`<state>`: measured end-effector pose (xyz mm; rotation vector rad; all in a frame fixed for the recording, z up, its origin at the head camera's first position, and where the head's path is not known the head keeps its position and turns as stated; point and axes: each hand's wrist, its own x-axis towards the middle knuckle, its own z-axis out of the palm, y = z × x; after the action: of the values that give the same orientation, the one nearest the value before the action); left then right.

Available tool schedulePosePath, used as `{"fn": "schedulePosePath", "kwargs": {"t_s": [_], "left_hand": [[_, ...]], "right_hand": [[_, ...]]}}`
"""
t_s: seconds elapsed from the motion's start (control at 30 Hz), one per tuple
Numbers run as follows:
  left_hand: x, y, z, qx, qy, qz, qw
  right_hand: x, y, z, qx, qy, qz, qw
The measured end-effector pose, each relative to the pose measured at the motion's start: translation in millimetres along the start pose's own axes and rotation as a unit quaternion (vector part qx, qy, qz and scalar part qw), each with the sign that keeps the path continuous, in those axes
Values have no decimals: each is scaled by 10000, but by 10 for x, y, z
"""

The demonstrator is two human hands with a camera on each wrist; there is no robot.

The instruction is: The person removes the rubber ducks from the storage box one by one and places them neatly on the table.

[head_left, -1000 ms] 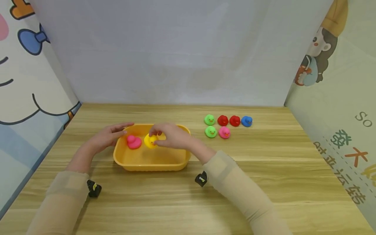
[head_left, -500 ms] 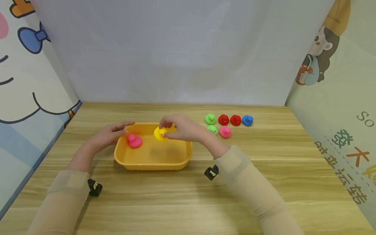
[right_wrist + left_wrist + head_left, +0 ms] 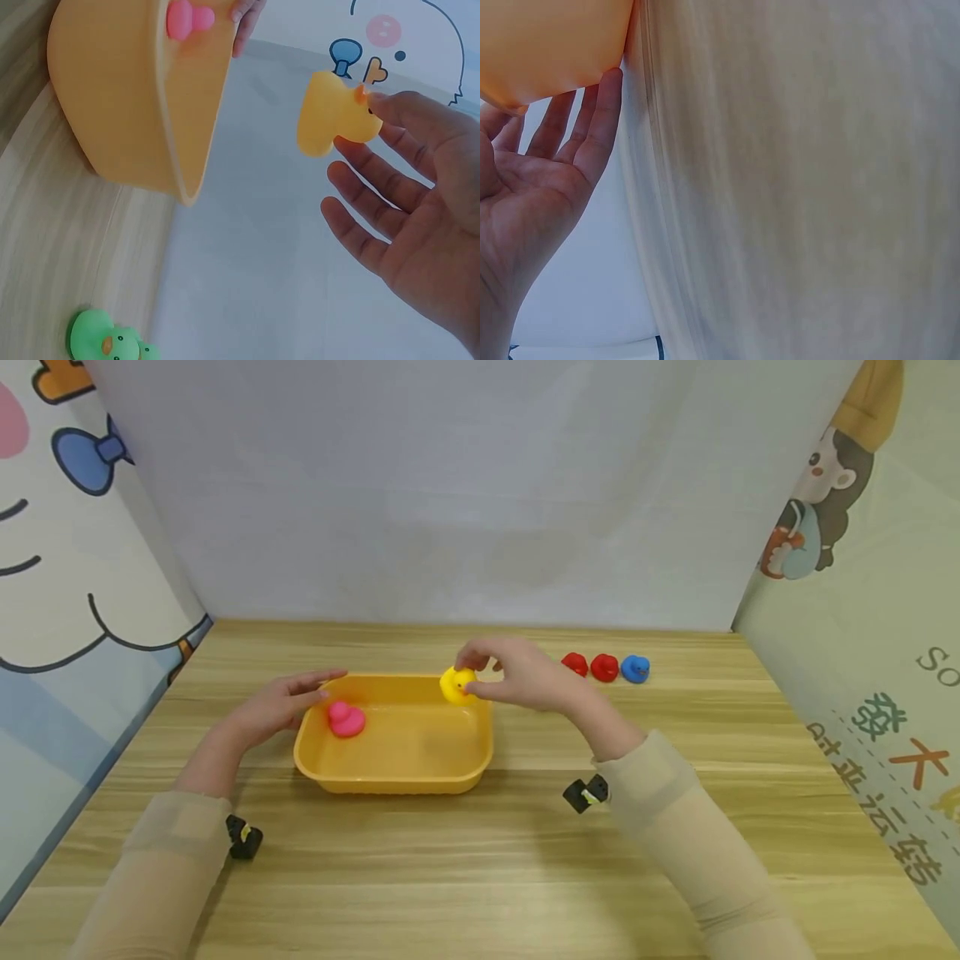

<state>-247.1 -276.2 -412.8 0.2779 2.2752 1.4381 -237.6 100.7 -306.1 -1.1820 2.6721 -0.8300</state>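
My right hand (image 3: 536, 677) pinches a yellow rubber duck (image 3: 455, 686) between thumb and fingers. The duck is held up over the far right corner of a yellow-orange plastic basin (image 3: 401, 783). In the right wrist view the thumb presses near the duck's orange beak, and the other fingers (image 3: 379, 206) spread loosely below. A pink rubber duck (image 3: 347, 721) sits inside the basin at its left end. My left hand (image 3: 270, 714) rests against the basin's left side; in the left wrist view its nearly straight fingers (image 3: 600, 124) touch the basin's wall.
Two red ducks (image 3: 604, 667) and a blue duck (image 3: 635, 669) stand in a row on the wooden table (image 3: 465, 877), right of the basin. Green ducks (image 3: 94, 337) show low in the right wrist view. A pale cloth wall (image 3: 465, 493) rises behind the table.
My right hand has lifted the yellow duck from the basin's middle and carried it right and away from me. It now covers the nearer ducks outside. The left hand stays put.
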Motion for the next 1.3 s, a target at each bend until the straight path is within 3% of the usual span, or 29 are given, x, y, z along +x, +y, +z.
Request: {"fn": "schedulePosePath", "kwargs": {"t_s": [0.53, 1.3], "left_hand": [[2, 8, 4, -64, -8, -51, 10000], [-23, 42, 0, -55, -26, -84, 9999]], "right_hand": [[-358, 116, -268, 175, 319, 164, 9992], [-784, 397, -457, -269, 967, 62, 9949]]}}
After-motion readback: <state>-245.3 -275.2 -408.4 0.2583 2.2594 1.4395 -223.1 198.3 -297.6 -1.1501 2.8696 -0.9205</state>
